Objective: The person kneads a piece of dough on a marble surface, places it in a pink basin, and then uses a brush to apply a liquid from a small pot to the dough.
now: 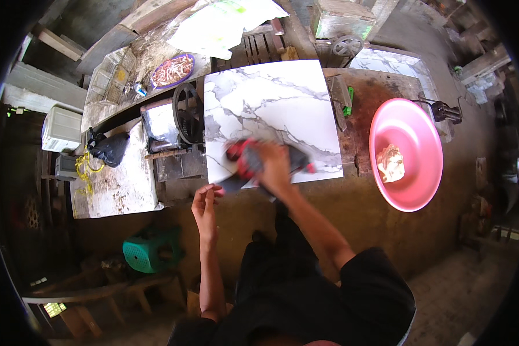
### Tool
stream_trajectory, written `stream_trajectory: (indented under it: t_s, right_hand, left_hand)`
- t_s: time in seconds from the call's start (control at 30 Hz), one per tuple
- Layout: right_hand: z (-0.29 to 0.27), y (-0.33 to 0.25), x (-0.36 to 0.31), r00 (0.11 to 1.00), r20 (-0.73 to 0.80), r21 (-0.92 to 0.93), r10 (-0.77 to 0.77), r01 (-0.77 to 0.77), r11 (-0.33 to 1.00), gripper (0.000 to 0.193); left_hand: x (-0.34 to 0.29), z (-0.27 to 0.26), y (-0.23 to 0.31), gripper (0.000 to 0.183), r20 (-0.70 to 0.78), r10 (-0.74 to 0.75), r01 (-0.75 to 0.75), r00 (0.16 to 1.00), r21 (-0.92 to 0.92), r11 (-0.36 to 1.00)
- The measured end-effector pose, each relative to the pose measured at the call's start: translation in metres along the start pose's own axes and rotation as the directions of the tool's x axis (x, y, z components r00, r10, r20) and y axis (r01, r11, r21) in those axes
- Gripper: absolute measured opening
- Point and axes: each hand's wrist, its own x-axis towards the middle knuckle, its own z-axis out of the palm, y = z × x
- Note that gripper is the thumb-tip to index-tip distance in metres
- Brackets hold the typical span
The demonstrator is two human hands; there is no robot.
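A red, black and grey cloth (247, 163) lies bunched on the near part of a white marble-patterned board (271, 98). My right hand (275, 167) is on the cloth with its fingers closed into it; hand and cloth are smeared by motion. One dark corner of the cloth sticks out over the board's near edge, toward my left. Beside that corner, just off the board, my left hand (206, 203) is raised with loosely bent fingers apart and nothing visible in them. Whether its fingertips touch the cloth is unclear.
To the right stands a pink basin (406, 199) with a pale lump (390, 164) inside. A machine with a black wheel (188, 113) adjoins the board's left side. Farther left are a black plastic bag (111, 149) and a purple-rimmed tray (173, 71). A green stool (146, 255) stands below.
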Motion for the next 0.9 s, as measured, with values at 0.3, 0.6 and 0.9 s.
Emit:
stream_trajectory:
  t_s: [0.3, 0.6, 0.9]
  right_hand:
    - [-0.002, 0.051, -0.041, 0.977, 0.013, -0.251, 0.214, -0.204, 0.946, 0.054]
    - [-0.001, 0.001, -0.011, 0.996, -0.066, -0.130, 0.067, -0.075, 0.989, 0.057]
    - [0.045, 0.036, -0.015, 0.951, -0.057, -0.231, 0.304, -0.309, 0.923, 0.055]
  left_hand:
    - [-0.021, 0.010, -0.006, 0.013, -0.006, 0.055, -0.055, 0.998, -0.042, 0.998]
    - [-0.002, -0.012, -0.023, 0.014, -0.130, 0.139, -0.133, 0.982, 0.051, 0.990]
    - [0.017, -0.030, -0.026, 0.013, 0.044, 0.168, -0.167, 0.985, -0.041, 0.985]
